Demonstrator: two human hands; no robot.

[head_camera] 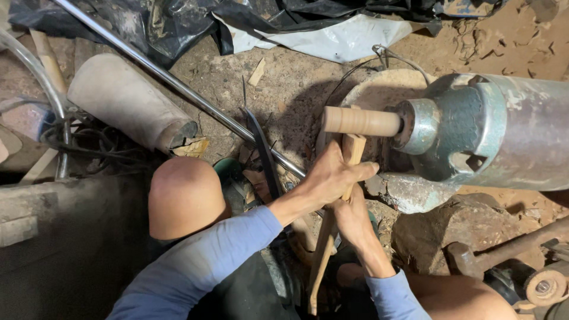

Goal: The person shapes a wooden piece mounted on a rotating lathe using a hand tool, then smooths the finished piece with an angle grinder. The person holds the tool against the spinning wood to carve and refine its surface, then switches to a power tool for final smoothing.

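Observation:
A pale wooden cylinder [361, 121] sticks out leftward from the metal chuck [422, 127] of a grey-green lathe [510, 130]. A long flat wooden stick [354, 148] rises from below, and its top end touches the underside of the cylinder. My left hand [332, 178] grips the stick near its top, just below the cylinder. My right hand [354, 222] holds the same stick lower down, right under the left hand. The stick's lower end [317, 278] runs down between my legs. Both arms wear blue sleeves.
A shiny metal rod [178, 83] crosses diagonally at upper left, with a dark flat blade [261, 148] beside it. A dusty thick tube [124, 104] lies on the left. My bare knee [184, 195] is at centre left. Black and white plastic sheets [332, 35] lie behind; a rock [456, 228] sits under the lathe.

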